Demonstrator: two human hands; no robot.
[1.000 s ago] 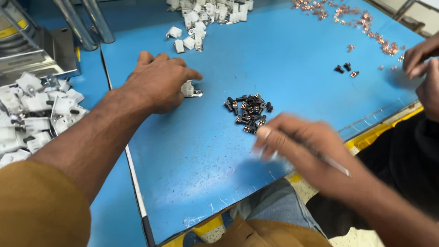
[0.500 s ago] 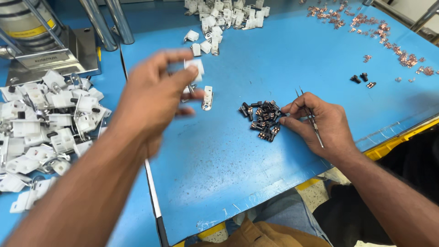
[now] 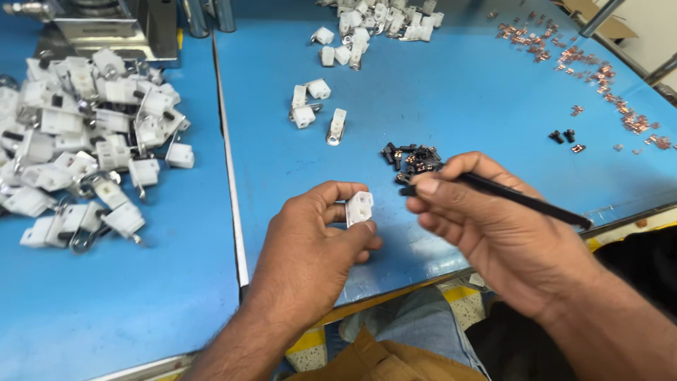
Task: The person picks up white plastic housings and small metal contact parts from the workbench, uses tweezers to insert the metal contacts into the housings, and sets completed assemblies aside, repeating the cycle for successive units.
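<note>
The white plastic block [image 3: 359,207] sits pinched in the left hand [image 3: 321,240], thumb below and fingertips above, held just over the near edge of the blue table [image 3: 458,99] with its recessed face turned toward the right hand [image 3: 486,226]. That hand is closed on a thin black tweezer-like tool [image 3: 529,201], whose tip lies beside the block and seems to carry a small dark part; whether the tip is truly clamped on one I cannot tell. To do this well, in my judgement, the block should be kept steady and tilted so its opening faces the tool, and the tool brought in straight rather than at a slant, so a small piece does not slip off over the table edge. The block lies just left of the tool tip, nearly touching. Far to the left spreads a big heap of white assembled pieces with metal clips [image 3: 84,148]; a pile of small black parts [image 3: 412,159] lies just beyond the right hand's fingers; a few loose white blocks [image 3: 314,106] lie further back, and copper bits [image 3: 599,77] are scattered at the far right.
</note>
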